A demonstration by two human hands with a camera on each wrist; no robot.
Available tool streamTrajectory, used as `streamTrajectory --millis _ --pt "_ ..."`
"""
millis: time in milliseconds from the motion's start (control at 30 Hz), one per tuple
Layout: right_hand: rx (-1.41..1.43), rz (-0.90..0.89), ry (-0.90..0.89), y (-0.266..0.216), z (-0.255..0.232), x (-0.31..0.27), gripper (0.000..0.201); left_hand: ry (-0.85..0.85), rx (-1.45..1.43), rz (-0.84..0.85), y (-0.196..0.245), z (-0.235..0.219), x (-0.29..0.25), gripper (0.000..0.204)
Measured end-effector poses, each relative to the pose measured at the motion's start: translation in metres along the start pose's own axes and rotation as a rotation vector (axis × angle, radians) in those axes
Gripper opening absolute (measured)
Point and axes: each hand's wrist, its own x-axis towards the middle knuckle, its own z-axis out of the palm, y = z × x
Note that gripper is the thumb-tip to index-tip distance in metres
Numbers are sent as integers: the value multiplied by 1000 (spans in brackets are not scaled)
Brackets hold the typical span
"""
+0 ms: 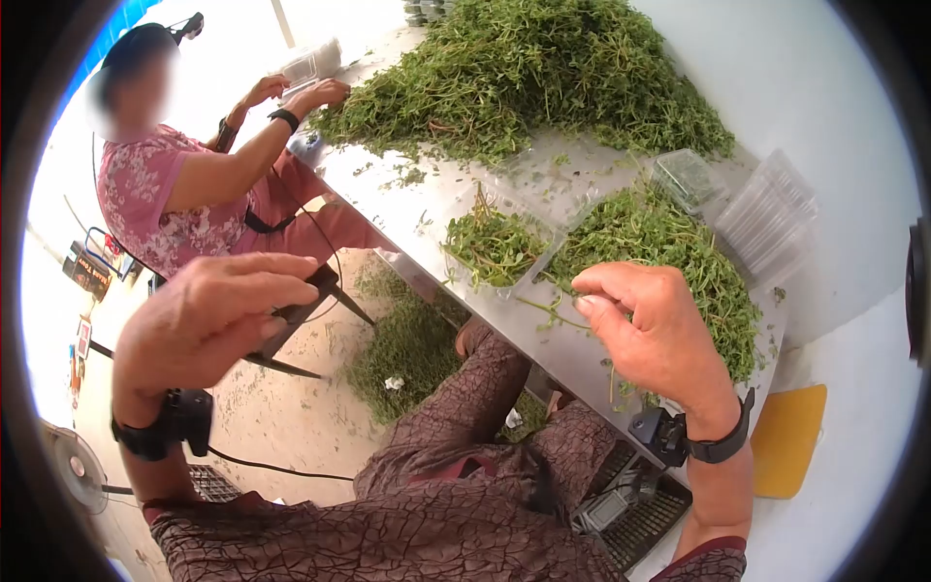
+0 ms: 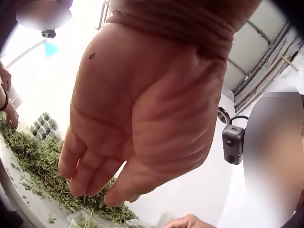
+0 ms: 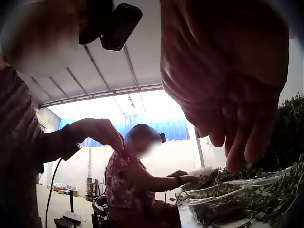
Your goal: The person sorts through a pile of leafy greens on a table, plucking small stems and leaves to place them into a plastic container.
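Observation:
My left hand [image 1: 218,320] is raised at the left, away from the table, its fingers loosely bent with nothing between them. In the left wrist view its bare palm [image 2: 142,109] carries one small green speck. Over the table's near side hovers my right hand [image 1: 655,325], fingers relaxed and drooping, thumb near the index finger. No item shows in it in the right wrist view. A clear plastic box [image 1: 529,281] filled with leafy green stems sits just beyond it. A loose pile of the greens [image 1: 669,242] spreads beside the box, and a long stem [image 1: 548,312] lies near my fingertips.
A large heap of greens [image 1: 543,78] covers the table's far part. Clear lidded boxes [image 1: 766,218] are stacked at the right by the wall. Another person [image 1: 184,184] sits at the left, hands at the heap. Cut greens [image 1: 402,359] lie on the floor.

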Motion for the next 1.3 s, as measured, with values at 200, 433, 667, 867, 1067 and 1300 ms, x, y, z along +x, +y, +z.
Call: streamTrajectory --millis 200,433,667,867,1067,1300 --pt "-75 14 -84 -19 -5 -4 14 -55 129 227 7 -39 -8 38" --pt "-83 9 -59 -26 -3 -6 13 -162 45 386 13 -70 -3 40" --pt "-35 55 -70 -27 -5 -4 10 -135 261 537 34 -111 55 37" --pt "-42 61 -33 -21 -2 -3 12 -59 44 643 29 -68 118 36" --pt "-38 104 23 -14 13 14 16 -4 410 182 -41 35 165 24" --pt "-65 69 177 -2 40 63 27 309 -26 189 -87 104 168 31"
